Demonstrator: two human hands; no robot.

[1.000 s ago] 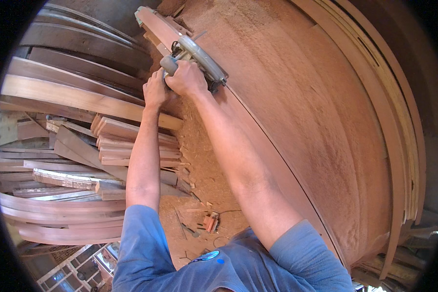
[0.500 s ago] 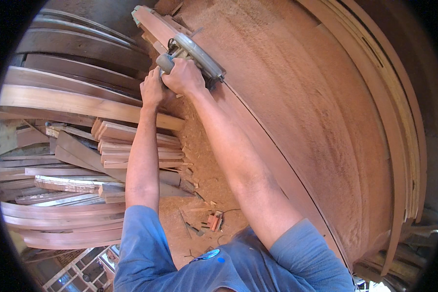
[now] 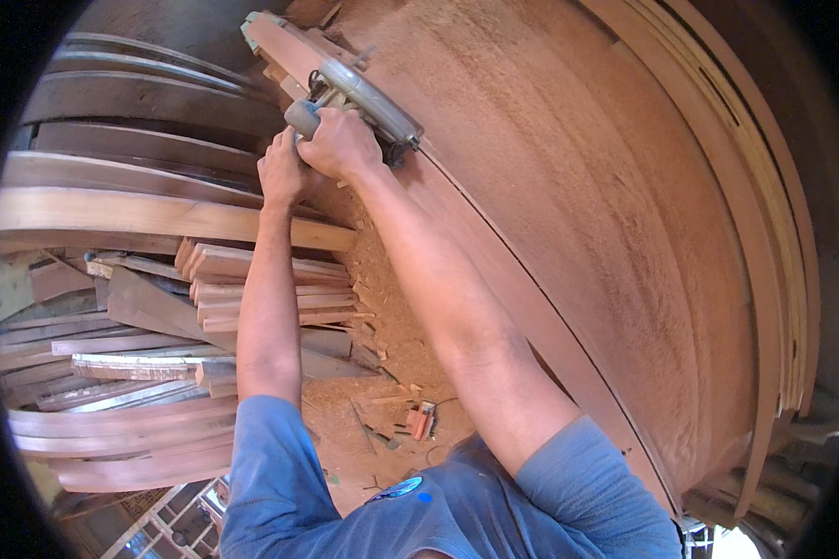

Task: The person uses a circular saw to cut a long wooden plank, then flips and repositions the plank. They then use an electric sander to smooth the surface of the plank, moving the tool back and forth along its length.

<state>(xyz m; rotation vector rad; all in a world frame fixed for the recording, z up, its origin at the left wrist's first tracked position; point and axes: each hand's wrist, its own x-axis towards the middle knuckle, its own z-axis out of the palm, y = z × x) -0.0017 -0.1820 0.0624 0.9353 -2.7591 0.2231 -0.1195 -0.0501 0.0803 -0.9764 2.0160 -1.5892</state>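
Observation:
A circular saw (image 3: 368,98) with a grey, rounded blade guard rests on a large reddish-brown wooden board (image 3: 550,186), near its left edge. Behind the saw, a dark cut line runs back along the board toward my body. My right hand (image 3: 342,146) is closed around the saw's rear handle. Close beside it, my left hand (image 3: 282,170) has its fingers curled against the saw's left side, by the rounded motor housing; its exact grip is partly hidden. Sawdust lies over the board's surface. Beyond the saw, a narrow strip of wood (image 3: 284,45) extends along the edge.
Long planks (image 3: 130,212) lie stacked on the left, with short cut boards (image 3: 242,265) and curved pieces (image 3: 130,424) nearer me. Wood scraps and a small orange-red object (image 3: 421,421) lie on the sawdust-covered ground (image 3: 382,279). More long boards (image 3: 764,233) line the right side.
The saw and both hands have shifted slightly left and away from me in the picture. The whole view has also moved a little. Both hands keep their positions on the saw.

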